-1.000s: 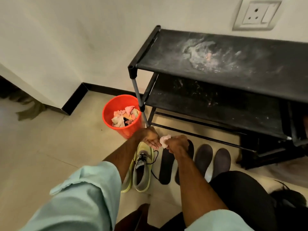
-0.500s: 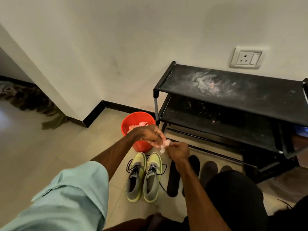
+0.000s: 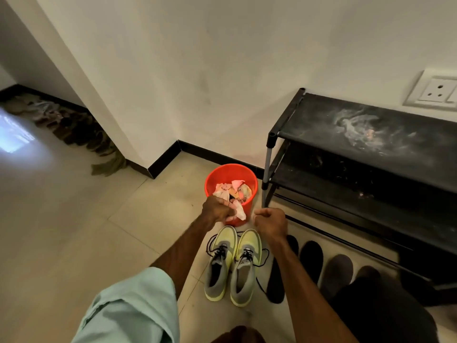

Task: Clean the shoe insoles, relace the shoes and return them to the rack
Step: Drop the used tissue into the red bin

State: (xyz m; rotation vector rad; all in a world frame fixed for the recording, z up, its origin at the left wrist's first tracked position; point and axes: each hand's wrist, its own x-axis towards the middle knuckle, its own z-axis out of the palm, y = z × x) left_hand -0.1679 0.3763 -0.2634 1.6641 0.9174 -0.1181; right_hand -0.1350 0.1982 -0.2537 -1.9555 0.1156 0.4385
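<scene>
Dark insoles (image 3: 311, 261), partly hidden by forearm (image 3: 296, 280) and knee (image 3: 383, 308), lie at 3 o'clock of the shoes (image 3: 243, 276), all pointing 12 o'clock. Left hand (image 3: 216, 210) grips a crumpled wipe (image 3: 240, 212); right hand (image 3: 270, 224) curled, empty.

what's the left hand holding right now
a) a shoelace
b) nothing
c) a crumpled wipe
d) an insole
c: the left hand pinches a crumpled whitish wipe just in front of the orange bucket, while the insoles lie on the floor beside the shoes.
</scene>
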